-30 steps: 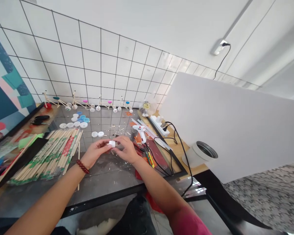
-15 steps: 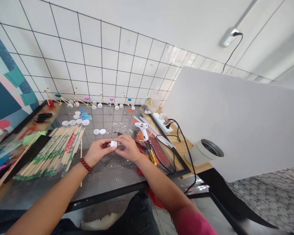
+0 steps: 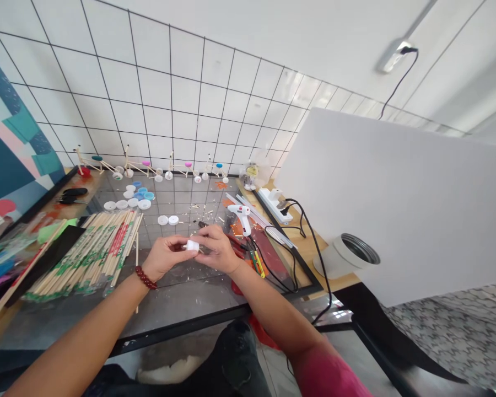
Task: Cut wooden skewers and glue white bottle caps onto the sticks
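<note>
Head view: over the middle of the worktop (image 3: 177,309), the left hand (image 3: 163,256) and right hand (image 3: 217,251) pinch a small white plastic piece (image 3: 192,245) between their fingertips. Bundled wooden chopsticks (image 3: 95,253) lie just left of the left hand, a white hot glue gun (image 3: 242,216) lies beyond the right hand, and white bottle caps (image 3: 162,220) sit toward the far edge.

One held white piece (image 3: 192,245), four stick bicycles (image 3: 182,168) (cap wheels), one glue gun (image 3: 240,216)

cap (image 3: 192,245): smooth white plastic. chopsticks (image 3: 91,256): matt raw wood, glossy plastic wrap. counter (image 3: 177,317): glossy glass top.
</note>
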`<state>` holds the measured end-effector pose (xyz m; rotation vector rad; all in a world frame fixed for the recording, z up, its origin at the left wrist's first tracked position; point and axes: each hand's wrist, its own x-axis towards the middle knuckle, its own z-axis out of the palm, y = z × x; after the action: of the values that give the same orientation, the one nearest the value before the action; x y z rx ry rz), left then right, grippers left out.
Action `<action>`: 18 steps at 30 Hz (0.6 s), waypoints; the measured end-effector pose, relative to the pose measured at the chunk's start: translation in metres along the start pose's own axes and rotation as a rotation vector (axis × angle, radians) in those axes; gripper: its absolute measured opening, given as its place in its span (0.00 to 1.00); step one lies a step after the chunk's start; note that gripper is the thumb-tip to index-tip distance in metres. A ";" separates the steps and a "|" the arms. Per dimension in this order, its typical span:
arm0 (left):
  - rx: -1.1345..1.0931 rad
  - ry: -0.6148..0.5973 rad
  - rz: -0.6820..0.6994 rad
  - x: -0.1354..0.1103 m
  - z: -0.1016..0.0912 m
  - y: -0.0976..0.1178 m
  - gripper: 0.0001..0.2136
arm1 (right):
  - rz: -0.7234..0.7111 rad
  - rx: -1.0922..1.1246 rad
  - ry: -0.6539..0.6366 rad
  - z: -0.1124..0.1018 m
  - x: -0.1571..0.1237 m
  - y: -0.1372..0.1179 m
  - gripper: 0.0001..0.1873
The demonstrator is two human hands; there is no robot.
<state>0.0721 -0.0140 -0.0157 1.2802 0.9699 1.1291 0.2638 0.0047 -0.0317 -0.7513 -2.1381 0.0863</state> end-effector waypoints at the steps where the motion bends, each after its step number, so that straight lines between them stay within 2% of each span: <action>1: 0.008 -0.014 0.006 0.000 0.001 0.000 0.13 | 0.000 -0.005 -0.006 0.000 0.000 0.001 0.17; 4: -0.004 -0.019 0.009 0.001 0.002 0.001 0.16 | -0.001 -0.028 -0.016 0.000 0.001 0.002 0.18; 6: -0.075 0.084 0.002 0.005 -0.001 0.003 0.17 | 0.019 -0.035 -0.004 -0.002 0.002 0.003 0.24; 8: -0.209 0.240 0.006 0.010 -0.008 0.005 0.19 | 0.079 -0.048 0.043 -0.006 0.004 0.004 0.30; 9: -0.285 0.306 0.014 0.013 -0.013 0.006 0.20 | 0.118 -0.064 0.063 -0.008 0.004 0.006 0.29; 11: -0.399 0.359 0.017 0.018 -0.023 0.008 0.21 | 0.189 -0.119 0.053 -0.012 0.004 0.010 0.19; 13: -0.440 0.361 0.006 0.021 -0.030 0.009 0.20 | 0.236 -0.184 -0.032 -0.013 0.003 0.013 0.10; 15: -0.442 0.352 -0.014 0.022 -0.033 0.010 0.19 | 0.256 -0.230 -0.122 -0.012 0.002 0.014 0.07; 18: -0.463 0.306 -0.084 0.021 -0.032 0.010 0.16 | 0.218 -0.231 -0.193 -0.007 0.001 0.009 0.05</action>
<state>0.0444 0.0130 -0.0064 0.7020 0.9031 1.4098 0.2727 0.0109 -0.0292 -1.1516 -2.2651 0.0277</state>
